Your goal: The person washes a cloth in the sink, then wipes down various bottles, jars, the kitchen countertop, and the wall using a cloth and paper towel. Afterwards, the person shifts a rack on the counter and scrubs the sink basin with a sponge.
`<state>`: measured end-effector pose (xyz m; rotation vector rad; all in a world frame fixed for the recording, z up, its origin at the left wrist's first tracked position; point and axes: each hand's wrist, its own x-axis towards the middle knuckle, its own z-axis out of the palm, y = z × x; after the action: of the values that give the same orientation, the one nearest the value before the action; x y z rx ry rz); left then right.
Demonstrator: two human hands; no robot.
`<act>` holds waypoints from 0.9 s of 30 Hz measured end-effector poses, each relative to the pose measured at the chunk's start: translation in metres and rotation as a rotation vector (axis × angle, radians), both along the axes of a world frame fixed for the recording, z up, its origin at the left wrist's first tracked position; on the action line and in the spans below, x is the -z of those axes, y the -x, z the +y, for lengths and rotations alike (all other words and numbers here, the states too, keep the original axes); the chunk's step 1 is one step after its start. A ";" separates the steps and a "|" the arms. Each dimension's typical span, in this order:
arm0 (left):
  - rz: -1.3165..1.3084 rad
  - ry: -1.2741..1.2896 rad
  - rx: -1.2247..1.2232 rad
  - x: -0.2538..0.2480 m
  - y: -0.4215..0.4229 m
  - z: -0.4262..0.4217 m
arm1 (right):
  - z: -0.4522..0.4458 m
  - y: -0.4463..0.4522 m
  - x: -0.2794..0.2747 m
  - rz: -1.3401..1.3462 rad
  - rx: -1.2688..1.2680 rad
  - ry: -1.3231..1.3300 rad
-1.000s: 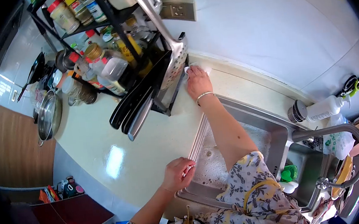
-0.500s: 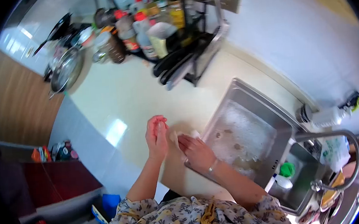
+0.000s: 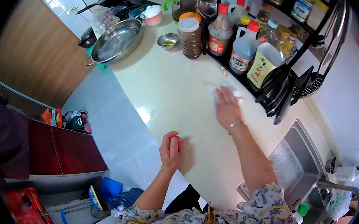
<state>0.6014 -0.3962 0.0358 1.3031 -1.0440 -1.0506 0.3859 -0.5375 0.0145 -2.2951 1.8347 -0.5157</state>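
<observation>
My right hand (image 3: 228, 107) presses a thin white cloth (image 3: 237, 94) against the cream countertop (image 3: 191, 102), close to the black spice rack. The fingers lie together over the cloth and hide most of it. A small brownish bit (image 3: 224, 71) lies on the counter just beyond the fingertips. Over the counter's front edge hovers my left hand (image 3: 171, 152), its fingers curled in, with nothing visible in them.
Sauce bottles (image 3: 242, 46) fill the black rack (image 3: 268, 100), with knives and ladles at its right end. Further back stand a brown-filled jar (image 3: 190, 40), a small metal bowl (image 3: 167, 40) and a wide steel pan (image 3: 117, 40). A sink (image 3: 309, 152) is at the right.
My right hand has moved with the cloth from beside the sink to the counter near the rack. My left hand stays curled near the front edge. The view has turned left.
</observation>
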 end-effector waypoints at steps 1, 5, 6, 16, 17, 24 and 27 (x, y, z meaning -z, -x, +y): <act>0.040 0.020 -0.016 0.000 -0.001 -0.001 | -0.005 -0.021 -0.003 0.037 -0.055 0.024; 0.251 0.109 -0.075 0.016 -0.008 -0.003 | 0.029 -0.097 -0.020 0.040 -0.276 0.008; 0.299 0.206 -0.133 0.017 -0.005 -0.006 | 0.044 -0.108 -0.021 -0.033 -0.310 0.015; 0.431 0.095 -0.242 -0.001 -0.017 0.000 | 0.282 -0.046 -0.058 -0.087 -0.257 -0.158; 0.360 0.060 -0.216 -0.007 -0.019 0.004 | 0.300 -0.032 -0.062 -0.043 -0.152 -0.217; 0.067 0.200 -0.032 -0.009 -0.048 0.020 | 0.396 0.024 -0.041 0.001 0.217 -0.109; -0.098 0.232 -0.046 -0.040 -0.054 -0.023 | 0.398 0.013 -0.040 -0.030 0.305 -0.136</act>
<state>0.6555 -0.4197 0.0761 1.1936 -1.1673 -0.8110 0.3730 -0.1391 0.0546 -1.9226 2.1461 -0.4451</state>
